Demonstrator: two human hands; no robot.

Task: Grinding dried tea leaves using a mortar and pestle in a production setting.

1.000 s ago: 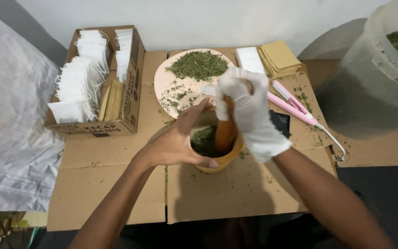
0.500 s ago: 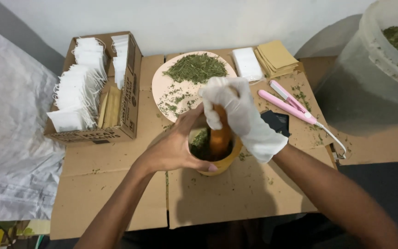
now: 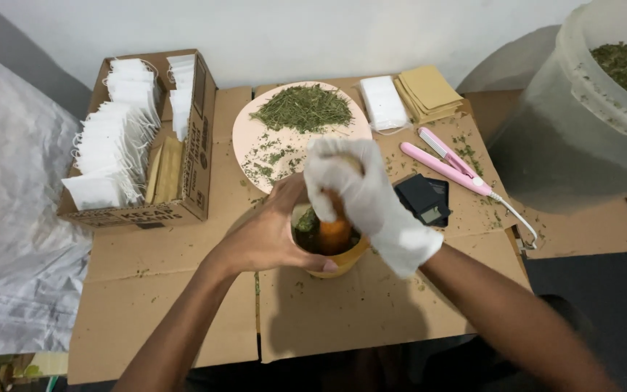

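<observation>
The bare left hand [image 3: 273,236] was wrapped around the side of a small yellow-brown mortar [image 3: 335,258], fingers closed on its rim, steadying it on the cardboard-covered tabletop [image 3: 183,305]. The gloved right hand [image 3: 361,192] was clenched around the top of a wooden pestle [image 3: 334,229], whose lower end stood in the dark green herbs inside the mortar. Just behind lay a pink plate [image 3: 244,138] with more dried herbs, and to the right a small black scale [image 3: 422,199] and a pink sealing tool [image 3: 448,163]. The mortar looked quite full, so a hard or slanted push could throw herbs over the rim, as the scattered flakes suggest. It could also tip if the left hand slackened.
</observation>
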